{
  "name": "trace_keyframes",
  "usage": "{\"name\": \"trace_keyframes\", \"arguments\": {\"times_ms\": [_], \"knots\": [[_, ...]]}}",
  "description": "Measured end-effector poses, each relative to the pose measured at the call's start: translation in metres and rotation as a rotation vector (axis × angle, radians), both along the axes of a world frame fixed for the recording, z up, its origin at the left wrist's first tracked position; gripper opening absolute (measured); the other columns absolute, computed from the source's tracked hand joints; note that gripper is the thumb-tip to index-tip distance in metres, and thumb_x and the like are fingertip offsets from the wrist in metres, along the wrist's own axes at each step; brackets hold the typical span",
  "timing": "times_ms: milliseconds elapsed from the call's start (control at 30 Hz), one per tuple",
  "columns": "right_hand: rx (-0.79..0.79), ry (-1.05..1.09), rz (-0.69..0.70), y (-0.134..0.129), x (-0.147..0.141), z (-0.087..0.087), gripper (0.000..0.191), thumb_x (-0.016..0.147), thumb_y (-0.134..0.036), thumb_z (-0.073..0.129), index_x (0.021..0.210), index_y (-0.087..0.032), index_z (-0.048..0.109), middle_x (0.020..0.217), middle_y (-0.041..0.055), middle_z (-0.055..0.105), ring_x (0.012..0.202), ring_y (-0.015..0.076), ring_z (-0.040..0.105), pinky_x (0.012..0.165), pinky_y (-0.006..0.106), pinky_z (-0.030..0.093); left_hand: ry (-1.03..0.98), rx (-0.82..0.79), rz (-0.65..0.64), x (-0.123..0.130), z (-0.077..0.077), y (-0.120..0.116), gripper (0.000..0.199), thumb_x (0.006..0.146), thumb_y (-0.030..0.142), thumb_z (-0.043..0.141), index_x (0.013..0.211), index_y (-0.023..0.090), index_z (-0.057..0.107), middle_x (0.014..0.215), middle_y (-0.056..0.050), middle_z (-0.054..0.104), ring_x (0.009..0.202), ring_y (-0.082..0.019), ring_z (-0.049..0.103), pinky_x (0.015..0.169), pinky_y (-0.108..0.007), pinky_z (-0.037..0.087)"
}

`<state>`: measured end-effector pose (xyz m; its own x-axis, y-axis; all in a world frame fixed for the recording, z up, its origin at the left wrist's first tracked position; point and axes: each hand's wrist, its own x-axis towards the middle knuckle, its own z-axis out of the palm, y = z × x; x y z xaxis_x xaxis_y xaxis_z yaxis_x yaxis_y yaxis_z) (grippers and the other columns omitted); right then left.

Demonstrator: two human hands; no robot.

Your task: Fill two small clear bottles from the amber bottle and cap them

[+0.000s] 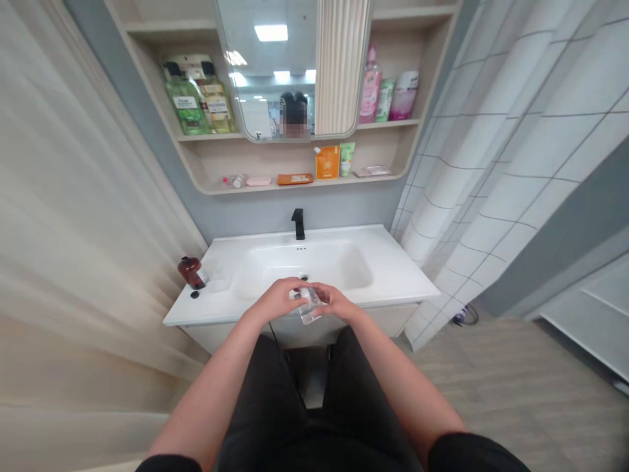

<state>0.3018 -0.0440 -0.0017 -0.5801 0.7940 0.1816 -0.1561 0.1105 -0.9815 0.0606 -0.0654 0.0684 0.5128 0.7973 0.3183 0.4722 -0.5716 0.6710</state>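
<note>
Both of my hands hold a small clear bottle (pixel 310 308) in front of the white sink's front edge. My left hand (pixel 281 299) grips it near its top, fingers closed. From the other side my right hand (pixel 335 303) has its fingers round the clear body. The bottle tilts slightly, and its upper end is partly hidden by my fingers. Just beyond my hands lies the white basin (pixel 327 265) with a black faucet (pixel 299 224) behind it.
A brown bottle (pixel 193 272) stands at the counter's left end, with a small black item (pixel 195 295) and clear containers (pixel 216 275) nearby. Shelves (pixel 295 187) with toiletries and a mirror (pixel 275 72) are above. Curtains hang on both sides.
</note>
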Motion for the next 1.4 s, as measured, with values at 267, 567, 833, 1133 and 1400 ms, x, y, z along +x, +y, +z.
{"name": "trace_keyframes", "arguments": {"times_ms": [267, 567, 833, 1133, 1400], "knots": [[-0.027, 0.014, 0.130, 0.000, 0.007, 0.001, 0.087, 0.056, -0.040, 0.107, 0.136, -0.025, 0.078, 0.132, 0.0081, 0.079, 0.124, 0.0322, 0.074, 0.110, 0.045, 0.056, -0.133, -0.124, -0.022, 0.003, -0.009, -0.003, 0.036, 0.085, 0.026, 0.087, 0.121, 0.024, 0.085, 0.119, -0.007, 0.085, 0.110, -0.026, 0.078, 0.104, -0.041, 0.061], [0.020, -0.005, -0.068, 0.018, 0.021, -0.018, 0.081, 0.058, -0.039, 0.105, 0.132, -0.027, 0.074, 0.129, 0.0067, 0.078, 0.121, 0.0299, 0.072, 0.109, 0.044, 0.056, -0.219, -0.031, 0.051, -0.004, -0.046, 0.013, 0.054, 0.093, 0.037, 0.081, 0.144, 0.025, 0.073, 0.148, -0.012, 0.073, 0.137, -0.028, 0.070, 0.118, -0.045, 0.056], [0.117, -0.332, -0.917, 0.088, 0.085, -0.040, 0.083, 0.060, -0.059, 0.093, 0.130, -0.023, 0.065, 0.104, 0.0061, 0.077, 0.087, 0.0270, 0.071, 0.081, 0.042, 0.061, 0.277, 0.043, 0.578, -0.069, -0.112, 0.061, 0.038, 0.109, 0.046, 0.056, 0.126, 0.020, 0.079, 0.137, -0.014, 0.077, 0.131, -0.032, 0.069, 0.122, -0.050, 0.049], [0.154, -0.669, -1.417, 0.169, 0.188, -0.038, 0.077, 0.062, -0.053, 0.092, 0.126, -0.020, 0.063, 0.126, 0.0171, 0.076, 0.116, 0.0372, 0.072, 0.105, 0.047, 0.055, 0.431, -0.094, 0.585, -0.072, -0.139, 0.072, 0.048, 0.112, 0.056, 0.048, 0.128, 0.022, 0.078, 0.137, -0.014, 0.075, 0.132, -0.032, 0.068, 0.117, -0.043, 0.049], [0.042, -0.699, -1.536, 0.194, 0.203, -0.061, 0.079, 0.066, -0.051, 0.095, 0.129, -0.023, 0.057, 0.131, 0.0179, 0.073, 0.116, 0.0350, 0.069, 0.107, 0.050, 0.054, 0.442, -0.127, 0.619, -0.075, -0.142, 0.074, 0.050, 0.110, 0.059, 0.049, 0.122, 0.022, 0.080, 0.127, -0.015, 0.077, 0.123, -0.032, 0.070, 0.109, -0.043, 0.052]]}}
